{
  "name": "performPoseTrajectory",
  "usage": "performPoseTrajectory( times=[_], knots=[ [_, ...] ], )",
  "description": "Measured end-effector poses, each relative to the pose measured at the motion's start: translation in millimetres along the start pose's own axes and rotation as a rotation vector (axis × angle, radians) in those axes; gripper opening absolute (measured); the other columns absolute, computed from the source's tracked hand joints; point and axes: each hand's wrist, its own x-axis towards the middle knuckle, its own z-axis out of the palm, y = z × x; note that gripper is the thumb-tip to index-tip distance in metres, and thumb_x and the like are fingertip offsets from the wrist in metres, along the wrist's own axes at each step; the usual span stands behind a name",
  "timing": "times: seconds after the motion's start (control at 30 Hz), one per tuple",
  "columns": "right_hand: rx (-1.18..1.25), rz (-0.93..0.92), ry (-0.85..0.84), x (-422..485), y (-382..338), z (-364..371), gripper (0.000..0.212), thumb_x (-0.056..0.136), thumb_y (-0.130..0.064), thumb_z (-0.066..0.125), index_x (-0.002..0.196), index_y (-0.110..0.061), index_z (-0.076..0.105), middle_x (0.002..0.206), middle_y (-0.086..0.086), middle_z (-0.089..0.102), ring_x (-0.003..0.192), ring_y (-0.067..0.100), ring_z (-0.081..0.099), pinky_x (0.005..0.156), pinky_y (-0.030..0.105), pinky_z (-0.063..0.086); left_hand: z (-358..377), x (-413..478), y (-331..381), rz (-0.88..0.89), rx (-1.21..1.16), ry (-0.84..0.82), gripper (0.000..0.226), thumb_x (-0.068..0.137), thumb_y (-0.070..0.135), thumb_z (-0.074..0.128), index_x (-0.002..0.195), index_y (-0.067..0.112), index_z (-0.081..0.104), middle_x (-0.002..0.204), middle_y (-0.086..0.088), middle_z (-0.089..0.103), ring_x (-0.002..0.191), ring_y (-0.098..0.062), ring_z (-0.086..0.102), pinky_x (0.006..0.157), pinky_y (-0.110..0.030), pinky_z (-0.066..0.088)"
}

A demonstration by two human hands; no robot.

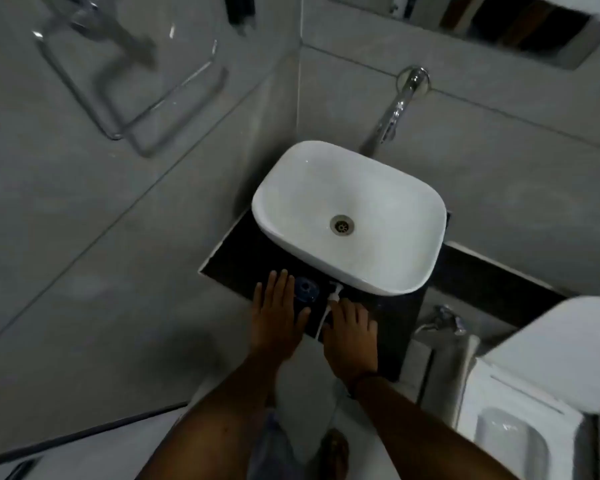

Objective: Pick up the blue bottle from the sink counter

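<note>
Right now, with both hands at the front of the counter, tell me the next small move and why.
Probably curl the right hand round the white pump bottle. Its fingertips already lie at the bottle's base, with no grip on it yet. The left hand lies flat on the dark counter beside the blue round object, clear of the white basin.

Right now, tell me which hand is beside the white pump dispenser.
The right hand, the one with the dark wristband; its fingertips reach the white pump dispenser. The left hand lies flat by the blue round object.

Dim, grey light — motion blur and wide-angle warp toward edges
</note>
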Motion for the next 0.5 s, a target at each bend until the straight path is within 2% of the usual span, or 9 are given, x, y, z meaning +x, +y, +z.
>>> performPoseTrajectory(
  times=[0.1, 0.23, 0.37, 0.5],
  knots=[
    [0.215, 0.261, -0.049, 13.4, -4.1, 7.3, 0.043, 0.106, -0.040, 0.044, 0.142, -0.020, 0.055, 0.142, 0.008, 0.058, 0.126, 0.034, 0.058, 0.097, 0.048, 0.052, 6.5, 13.5, -7.3, -0.028, -0.082, -0.018, 0.085, 0.098, 0.068, 0.038, 0.158, 0.008, 0.030, 0.167, -0.012, 0.030, 0.158, -0.030, 0.016, 0.126, -0.055, 0.018],
    [0.589, 0.622, -0.050, 48.4, -15.7, 6.9, 0.048, 0.102, -0.050, 0.055, 0.130, -0.012, 0.060, 0.139, 0.017, 0.060, 0.124, 0.041, 0.064, 0.097, 0.044, 0.054, 17.1, 27.2, -12.7, -0.019, -0.156, -0.039, 0.088, 0.093, 0.070, 0.048, 0.156, 0.010, 0.036, 0.166, -0.010, 0.033, 0.157, -0.029, 0.018, 0.127, -0.053, 0.016],
    [0.643, 0.743, -0.033, 73.6, -25.7, 12.0, 0.047, 0.093, -0.051, 0.067, 0.124, -0.015, 0.066, 0.132, 0.014, 0.066, 0.120, 0.040, 0.068, 0.092, 0.040, 0.053, 23.1, 30.9, -20.0, -0.006, -0.189, -0.059, 0.085, 0.094, 0.070, 0.046, 0.154, 0.012, 0.038, 0.165, -0.010, 0.035, 0.156, -0.029, 0.020, 0.126, -0.053, 0.016],
    [0.650, 0.777, -0.039, 84.6, -26.8, 19.6, 0.032, 0.095, -0.036, 0.068, 0.118, -0.015, 0.073, 0.128, 0.016, 0.073, 0.116, 0.040, 0.070, 0.094, 0.042, 0.056, 24.7, 32.9, -22.9, 0.012, -0.231, -0.056, 0.087, 0.092, 0.073, 0.038, 0.152, 0.010, 0.042, 0.163, -0.012, 0.038, 0.155, -0.030, 0.023, 0.126, -0.053, 0.018]
  ],
)
